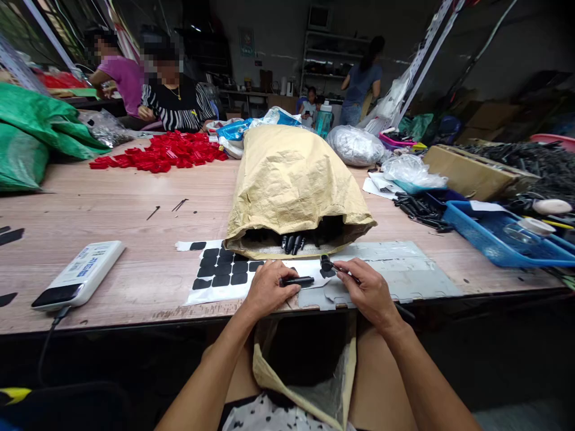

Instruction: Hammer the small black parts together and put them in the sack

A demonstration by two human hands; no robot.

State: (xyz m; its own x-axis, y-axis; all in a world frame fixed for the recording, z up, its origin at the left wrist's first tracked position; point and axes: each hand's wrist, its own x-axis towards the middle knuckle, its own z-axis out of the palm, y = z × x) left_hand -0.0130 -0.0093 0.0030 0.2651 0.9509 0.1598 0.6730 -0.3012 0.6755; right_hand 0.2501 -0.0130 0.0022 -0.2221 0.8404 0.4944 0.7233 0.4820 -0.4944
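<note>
My left hand (268, 288) rests at the table's front edge, its fingers closed on a short black tube (302, 281) that points right. My right hand (369, 288) pinches a thin dark tool with a round black head (326, 263); its exact kind is unclear. The head is by a dark patch on the white backing sheet (251, 288). Rows of black rounded-square stickers (220, 280) cover the sheet's left part, above a grey board (413, 272). Just behind my hands lies a large paper sack (296, 179), with black tubes (293, 244) showing in its mouth.
A second sack (305, 392) hangs open at my lap. To the left lies a white power bank (81, 275) with a cable. Red parts (164, 152) are heaped at the back. At right are a blue tray (498, 239) and black parts (417, 211). Several people are beyond the table.
</note>
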